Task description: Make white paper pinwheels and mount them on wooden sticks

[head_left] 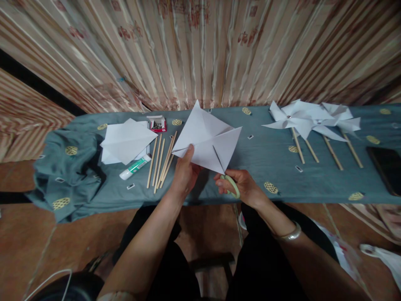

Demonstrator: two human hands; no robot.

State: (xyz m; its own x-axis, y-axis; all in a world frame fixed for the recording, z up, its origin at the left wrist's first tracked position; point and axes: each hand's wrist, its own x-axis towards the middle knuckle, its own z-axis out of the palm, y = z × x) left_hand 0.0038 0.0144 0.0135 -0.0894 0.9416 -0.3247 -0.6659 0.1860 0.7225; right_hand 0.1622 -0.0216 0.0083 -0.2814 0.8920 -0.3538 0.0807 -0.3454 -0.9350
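My left hand (pixel 186 170) grips a square sheet of white paper (pixel 200 129) by its near left edge, thumb on top. Cuts run inward from the sheet's corners, and creases show on it. In my right hand (pixel 239 186) is a pair of scissors with pale green handles (pixel 232 187). Their dark blades lie along the paper's near corner, within a slit. The fingers of my right hand are wrapped round the handles.
Left lie a stack of white paper (pixel 127 142), a glue stick (pixel 135 167), several wooden sticks (pixel 158 161) and a red box of small metal pieces (pixel 157 124). Right are several paper pinwheels (pixel 313 119) on sticks and a dark phone (pixel 384 169). A curtain (pixel 194 54) hangs behind the cloth-covered table (pixel 250 167).
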